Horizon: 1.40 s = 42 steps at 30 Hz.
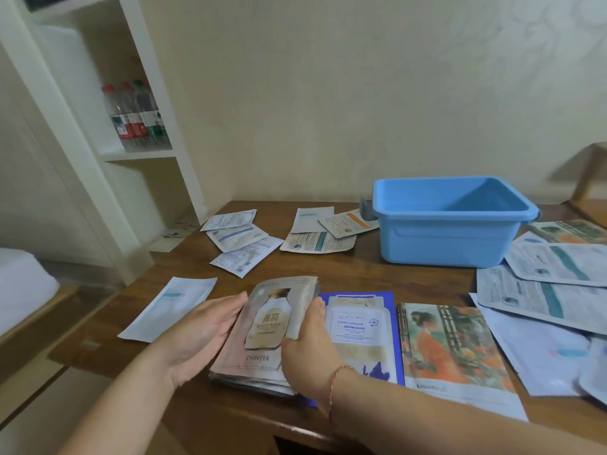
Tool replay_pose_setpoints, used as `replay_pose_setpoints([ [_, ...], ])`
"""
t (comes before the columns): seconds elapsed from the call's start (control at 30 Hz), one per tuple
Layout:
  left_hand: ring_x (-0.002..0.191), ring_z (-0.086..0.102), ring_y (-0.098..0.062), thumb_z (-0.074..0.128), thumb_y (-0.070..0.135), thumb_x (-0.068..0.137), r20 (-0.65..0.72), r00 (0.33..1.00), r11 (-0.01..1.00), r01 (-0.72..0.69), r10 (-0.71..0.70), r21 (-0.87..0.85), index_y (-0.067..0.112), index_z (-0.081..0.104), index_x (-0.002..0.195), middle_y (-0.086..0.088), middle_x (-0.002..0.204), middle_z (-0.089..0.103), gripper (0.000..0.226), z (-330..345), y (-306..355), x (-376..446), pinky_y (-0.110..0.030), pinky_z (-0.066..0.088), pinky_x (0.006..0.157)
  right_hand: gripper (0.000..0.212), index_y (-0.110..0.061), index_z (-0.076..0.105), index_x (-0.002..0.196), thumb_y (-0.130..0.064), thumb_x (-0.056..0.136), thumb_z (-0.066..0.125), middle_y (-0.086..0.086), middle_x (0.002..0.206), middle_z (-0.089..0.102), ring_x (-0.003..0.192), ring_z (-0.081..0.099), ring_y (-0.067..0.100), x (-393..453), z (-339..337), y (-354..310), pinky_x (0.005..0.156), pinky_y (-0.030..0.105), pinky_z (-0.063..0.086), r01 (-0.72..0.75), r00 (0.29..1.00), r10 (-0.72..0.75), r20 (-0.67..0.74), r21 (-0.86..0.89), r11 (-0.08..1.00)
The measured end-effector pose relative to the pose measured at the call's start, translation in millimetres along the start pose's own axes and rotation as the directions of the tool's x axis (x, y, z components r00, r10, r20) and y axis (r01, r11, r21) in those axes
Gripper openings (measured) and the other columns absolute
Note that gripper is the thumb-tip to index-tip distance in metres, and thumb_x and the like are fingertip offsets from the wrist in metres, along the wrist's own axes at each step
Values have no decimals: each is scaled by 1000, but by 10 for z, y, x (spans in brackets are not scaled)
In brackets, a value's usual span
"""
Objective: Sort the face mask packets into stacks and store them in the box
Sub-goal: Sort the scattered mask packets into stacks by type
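A stack of beige "Bird's Nest" mask packets (267, 326) lies at the front of the wooden table (328, 274). My left hand (200, 330) presses flat, with straight fingers, against the stack's left edge. My right hand (310, 349) grips its right edge, thumb along the side and fingers curled on the top packets. The blue plastic box (443, 238) stands at the back right with nothing visible inside. Right of the stack lie a dark blue packet (354, 326) and a packet showing a figure in orange (450, 343).
A white packet (170, 307) lies left of the stack. Loose white packets (239, 241) and another group (322, 231) sit at the back. A spread pile of white-and-teal packets (551, 284) covers the right side. A white shelf with bottles (134, 116) stands at the left.
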<state>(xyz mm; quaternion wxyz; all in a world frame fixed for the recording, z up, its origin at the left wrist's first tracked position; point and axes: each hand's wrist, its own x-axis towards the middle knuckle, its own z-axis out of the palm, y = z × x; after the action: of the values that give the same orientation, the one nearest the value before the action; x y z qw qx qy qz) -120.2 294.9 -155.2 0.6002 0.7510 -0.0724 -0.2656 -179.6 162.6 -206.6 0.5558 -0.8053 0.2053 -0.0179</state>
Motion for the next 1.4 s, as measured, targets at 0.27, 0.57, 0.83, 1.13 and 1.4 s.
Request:
replay_pose_setpoints([
  [0.27, 137, 19, 2, 53, 61, 81, 98, 915, 830, -396, 391, 392, 39, 31, 149, 27, 153, 19, 75, 1022, 562, 256, -34, 20, 118, 71, -24, 19, 153, -30, 92, 56, -5, 143, 46, 78, 62, -5, -270, -1309, -17, 67, 9, 50, 106, 992, -111, 53, 83, 991],
  [0.57, 133, 36, 1, 60, 43, 92, 587, 683, 605, -705, 435, 371, 30, 43, 143, 14, 147, 42, 56, 3626, 864, 593, -20, 27, 111, 20, -9, 73, 104, -11, 86, 64, 7, 96, 75, 87, 71, 16, -685, -3849, 907, 88, 37, 55, 46, 835, -160, -527, -223, 974],
  [0.83, 132, 42, -10, 61, 35, 94, 753, 513, 340, -853, 412, 396, 22, 50, 140, 8, 148, 44, 49, 5029, 842, 734, -15, 27, 100, 24, -25, 70, 98, -21, 80, 54, 0, 99, 71, 93, 64, 25, -1179, -5329, 1991, 75, 28, 49, -576, 632, 139, -763, -342, 742],
  [1.13, 132, 41, -15, 63, 38, 92, 880, 275, 35, -958, 388, 284, 24, 56, 135, 4, 141, 52, 46, 5940, 719, 783, -29, 27, 111, 25, -13, 69, 78, -36, 69, 65, 4, 79, 67, 74, 63, 24, -1086, -5988, 2397, 65, 26, 48, -662, 488, 372, -790, -57, 748],
  [1.4, 135, 32, -15, 54, 57, 90, 912, 232, -127, -949, 338, 288, 35, 45, 141, 11, 146, 41, 56, 6009, 737, 847, -34, 20, 113, 39, -17, 71, 92, -32, 58, 83, 3, 89, 71, 83, 67, 22, -830, -6052, 2510, 75, 29, 55, -650, 529, 449, -720, -3, 760],
])
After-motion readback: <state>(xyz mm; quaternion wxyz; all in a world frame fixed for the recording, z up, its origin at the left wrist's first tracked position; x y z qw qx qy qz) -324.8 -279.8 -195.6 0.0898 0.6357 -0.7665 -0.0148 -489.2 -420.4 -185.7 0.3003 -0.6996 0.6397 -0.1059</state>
